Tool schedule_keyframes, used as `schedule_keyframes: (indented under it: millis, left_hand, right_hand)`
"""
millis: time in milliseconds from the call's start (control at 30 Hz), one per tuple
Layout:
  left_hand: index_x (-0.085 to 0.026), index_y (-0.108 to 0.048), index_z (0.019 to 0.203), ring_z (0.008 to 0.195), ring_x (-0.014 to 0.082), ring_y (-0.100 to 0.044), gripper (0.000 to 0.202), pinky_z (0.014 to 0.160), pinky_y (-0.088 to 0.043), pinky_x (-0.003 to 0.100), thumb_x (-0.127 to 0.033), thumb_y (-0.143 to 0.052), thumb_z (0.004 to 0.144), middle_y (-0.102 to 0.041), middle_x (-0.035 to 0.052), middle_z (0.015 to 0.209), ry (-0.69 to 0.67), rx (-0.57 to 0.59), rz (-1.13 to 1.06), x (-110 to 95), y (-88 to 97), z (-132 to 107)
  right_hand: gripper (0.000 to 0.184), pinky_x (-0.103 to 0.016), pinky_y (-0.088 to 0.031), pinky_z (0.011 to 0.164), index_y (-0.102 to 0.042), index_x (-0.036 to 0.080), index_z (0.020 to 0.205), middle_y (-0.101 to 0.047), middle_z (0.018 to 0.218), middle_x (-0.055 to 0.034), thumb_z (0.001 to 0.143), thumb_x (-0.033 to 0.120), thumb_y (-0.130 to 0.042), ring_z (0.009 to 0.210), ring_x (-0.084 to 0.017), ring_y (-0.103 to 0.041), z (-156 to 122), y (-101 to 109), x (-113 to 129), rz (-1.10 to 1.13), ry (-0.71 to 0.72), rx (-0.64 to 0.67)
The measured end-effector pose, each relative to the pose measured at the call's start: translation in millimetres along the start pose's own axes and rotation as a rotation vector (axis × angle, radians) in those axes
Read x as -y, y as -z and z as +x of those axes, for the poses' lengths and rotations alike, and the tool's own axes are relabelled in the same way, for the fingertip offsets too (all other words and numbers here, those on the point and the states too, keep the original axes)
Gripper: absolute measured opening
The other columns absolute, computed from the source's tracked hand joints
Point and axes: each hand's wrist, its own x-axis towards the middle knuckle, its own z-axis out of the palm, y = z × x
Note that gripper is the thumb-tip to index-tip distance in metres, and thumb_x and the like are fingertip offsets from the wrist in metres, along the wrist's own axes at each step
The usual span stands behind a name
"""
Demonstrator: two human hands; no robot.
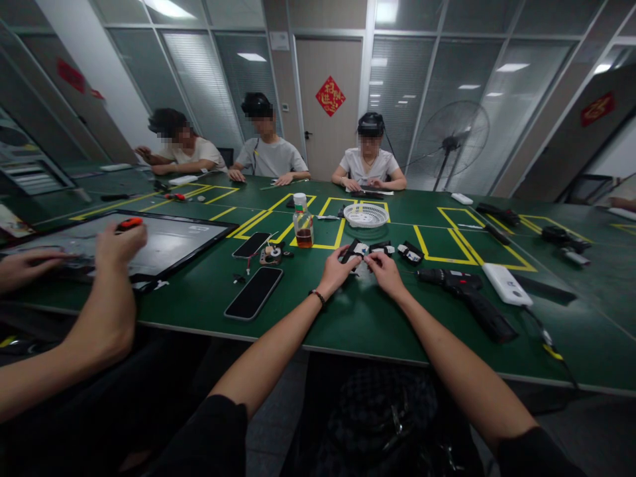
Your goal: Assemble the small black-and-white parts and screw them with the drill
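Note:
Over the green table (318,311), my left hand (336,270) grips a small black-and-white part (356,251), fingers closed around its side. My right hand (385,271) meets it from the other side, its thumb and fingertips pinched on the white portion. The fingers partly hide this part, and its exact kind is too small to make out. Just beyond my right fingers lies a similar black piece (382,247). Another black piece with white inside (410,252) is to its right. A black cordless drill (460,283) rests to the right of my right hand.
Left of my hands are a large phone (254,293), a smaller phone (252,244), a small mechanism with wires (271,254) and a bottle of reddish liquid (303,233). A white basket (366,215) stands ahead; a cabled white device (505,285) lies right. A neighbour's hand (116,248) holds an orange-black tool.

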Motion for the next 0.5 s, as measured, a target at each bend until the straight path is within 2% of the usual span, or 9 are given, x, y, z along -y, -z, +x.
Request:
schedule_keyframes:
  millis: [500]
  left_hand:
    - [-0.016, -0.062, 0.121, 0.112, 0.0261, -0.059, 0.062, 0.100, -0.041, 0.039, -0.037, -0.080, 0.065, -0.065, 0.0139, 0.119, -0.004, 0.003, 0.016, -0.6, 1.0, -0.8]
  right_hand:
    - [0.034, -0.029, -0.047, 0.066, -0.063, 0.019, 0.087, -0.059, 0.069, -0.0002, 0.085, 0.052, -0.057, 0.063, -0.016, -0.056, 1.8, 0.0, -4.0, 0.089, -0.035, 0.054]
